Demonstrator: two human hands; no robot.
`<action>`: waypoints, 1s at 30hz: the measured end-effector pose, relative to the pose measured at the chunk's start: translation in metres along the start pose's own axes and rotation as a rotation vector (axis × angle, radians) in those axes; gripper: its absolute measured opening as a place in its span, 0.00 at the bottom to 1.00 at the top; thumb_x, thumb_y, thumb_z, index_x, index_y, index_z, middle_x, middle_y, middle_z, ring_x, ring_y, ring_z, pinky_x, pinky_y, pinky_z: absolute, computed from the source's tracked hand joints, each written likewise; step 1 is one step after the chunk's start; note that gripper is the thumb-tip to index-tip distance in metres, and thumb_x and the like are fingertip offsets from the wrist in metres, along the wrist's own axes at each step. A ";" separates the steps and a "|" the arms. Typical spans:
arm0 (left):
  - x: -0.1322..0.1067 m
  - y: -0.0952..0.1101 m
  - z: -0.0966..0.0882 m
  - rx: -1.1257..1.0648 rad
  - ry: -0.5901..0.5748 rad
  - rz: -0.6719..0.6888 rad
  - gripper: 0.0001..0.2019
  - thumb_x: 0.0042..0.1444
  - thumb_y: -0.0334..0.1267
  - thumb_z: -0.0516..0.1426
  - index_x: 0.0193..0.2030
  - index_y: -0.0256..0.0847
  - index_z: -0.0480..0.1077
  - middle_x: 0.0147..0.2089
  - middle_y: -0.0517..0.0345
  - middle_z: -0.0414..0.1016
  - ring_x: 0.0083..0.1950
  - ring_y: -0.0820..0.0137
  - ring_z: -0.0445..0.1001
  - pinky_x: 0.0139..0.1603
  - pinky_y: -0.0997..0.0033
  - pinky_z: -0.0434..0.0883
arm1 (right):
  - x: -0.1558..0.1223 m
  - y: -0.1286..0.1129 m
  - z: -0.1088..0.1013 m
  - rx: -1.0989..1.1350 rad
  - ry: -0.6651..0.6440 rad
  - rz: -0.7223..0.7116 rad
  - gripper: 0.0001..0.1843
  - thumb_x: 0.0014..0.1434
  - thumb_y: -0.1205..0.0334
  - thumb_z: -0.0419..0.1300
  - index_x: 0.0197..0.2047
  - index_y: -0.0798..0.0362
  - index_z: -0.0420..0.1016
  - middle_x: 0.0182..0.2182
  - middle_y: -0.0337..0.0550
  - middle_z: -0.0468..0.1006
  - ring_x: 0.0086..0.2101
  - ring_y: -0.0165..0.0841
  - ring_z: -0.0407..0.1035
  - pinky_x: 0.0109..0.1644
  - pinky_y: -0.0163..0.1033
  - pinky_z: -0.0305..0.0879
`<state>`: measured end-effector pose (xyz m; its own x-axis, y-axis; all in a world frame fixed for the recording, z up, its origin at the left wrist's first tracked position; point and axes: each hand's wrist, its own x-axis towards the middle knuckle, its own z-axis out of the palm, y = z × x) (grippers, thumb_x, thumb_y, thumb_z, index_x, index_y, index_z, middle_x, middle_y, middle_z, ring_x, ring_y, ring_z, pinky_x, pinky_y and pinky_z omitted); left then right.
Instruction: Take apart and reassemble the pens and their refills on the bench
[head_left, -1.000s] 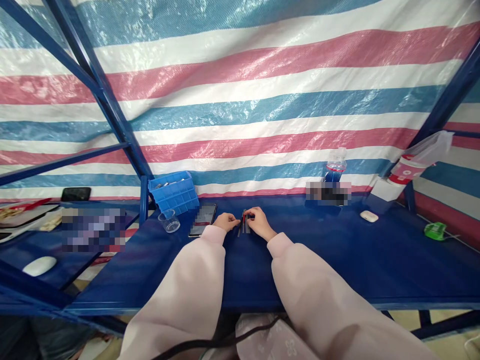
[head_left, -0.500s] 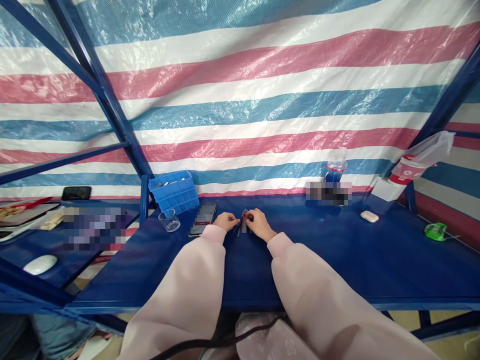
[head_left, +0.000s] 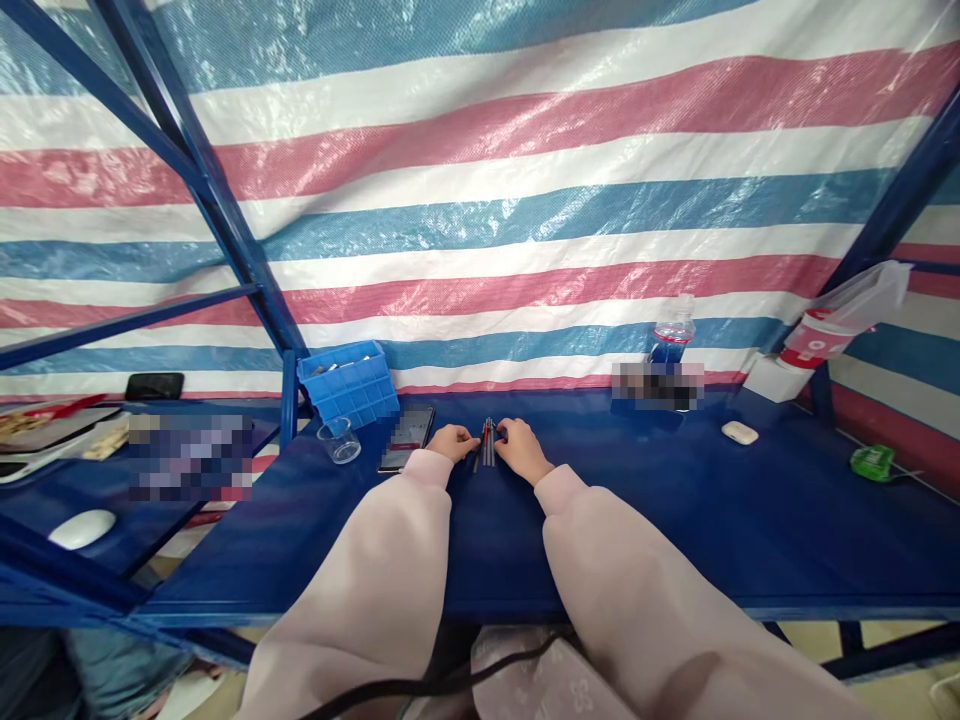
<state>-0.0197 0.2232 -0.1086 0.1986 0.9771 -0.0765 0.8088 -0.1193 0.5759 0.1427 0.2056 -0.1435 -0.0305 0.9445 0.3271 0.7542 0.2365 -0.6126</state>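
Observation:
A small bundle of thin dark sticks, like pen refills point(head_left: 489, 445), lies on the blue table between my hands, with a bit of red near its upper end. My left hand point(head_left: 453, 442) rests at the bundle's left side, thumb and fingers pinched at a thin dark stick point(head_left: 475, 464) that slants a little apart from the others. On the right side, my right hand point(head_left: 520, 447) has its fingers curled in close to the bundle's upper part. What its fingertips hold, if anything, is too small to make out.
Left of my hands are a phone point(head_left: 407, 440), a clear plastic cup point(head_left: 340, 441) and a blue compartment bin point(head_left: 351, 385). To the right stand a bottle point(head_left: 671, 340), a white earbud case point(head_left: 740, 432), a green packet point(head_left: 872, 462) and a red-and-white cup point(head_left: 814, 340).
The right fingers have shifted slightly right, showing more of the sticks. The slanted stick at my left hand has tilted a little; my left hand has barely moved.

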 end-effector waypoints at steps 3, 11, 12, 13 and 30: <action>0.000 0.000 0.000 0.020 0.004 0.002 0.13 0.48 0.46 0.55 0.24 0.38 0.70 0.18 0.61 0.68 0.22 0.73 0.66 0.25 0.75 0.60 | -0.001 -0.002 -0.003 -0.026 0.002 0.017 0.10 0.47 0.71 0.56 0.35 0.54 0.70 0.31 0.44 0.68 0.30 0.31 0.63 0.32 0.33 0.55; 0.001 -0.002 0.001 0.023 -0.001 0.001 0.13 0.48 0.47 0.55 0.24 0.38 0.69 0.18 0.61 0.67 0.22 0.73 0.66 0.25 0.75 0.60 | -0.001 -0.004 -0.008 -0.001 -0.022 0.030 0.07 0.45 0.71 0.55 0.31 0.54 0.69 0.26 0.41 0.68 0.27 0.30 0.62 0.28 0.32 0.51; 0.001 -0.002 0.001 0.026 -0.002 -0.002 0.13 0.48 0.47 0.55 0.24 0.38 0.69 0.18 0.61 0.67 0.23 0.73 0.66 0.25 0.75 0.60 | -0.001 -0.004 -0.008 -0.001 -0.022 0.028 0.07 0.45 0.71 0.55 0.31 0.54 0.69 0.25 0.41 0.68 0.27 0.30 0.62 0.28 0.32 0.51; 0.001 -0.002 0.001 0.029 -0.001 -0.003 0.13 0.48 0.47 0.55 0.24 0.38 0.69 0.18 0.61 0.67 0.23 0.73 0.66 0.25 0.75 0.60 | -0.001 -0.005 -0.008 -0.003 -0.023 0.027 0.07 0.45 0.71 0.55 0.31 0.54 0.69 0.26 0.41 0.68 0.27 0.30 0.62 0.28 0.32 0.51; -0.002 0.002 0.000 0.025 0.014 -0.020 0.11 0.48 0.44 0.55 0.23 0.39 0.68 0.19 0.60 0.68 0.23 0.72 0.67 0.25 0.75 0.59 | -0.003 -0.010 -0.010 -0.236 -0.107 0.006 0.09 0.51 0.70 0.53 0.38 0.57 0.68 0.36 0.48 0.70 0.36 0.34 0.67 0.36 0.33 0.57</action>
<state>-0.0184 0.2212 -0.1069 0.1744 0.9817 -0.0764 0.8262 -0.1037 0.5537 0.1421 0.1982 -0.1314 -0.0849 0.9675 0.2381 0.8863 0.1825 -0.4256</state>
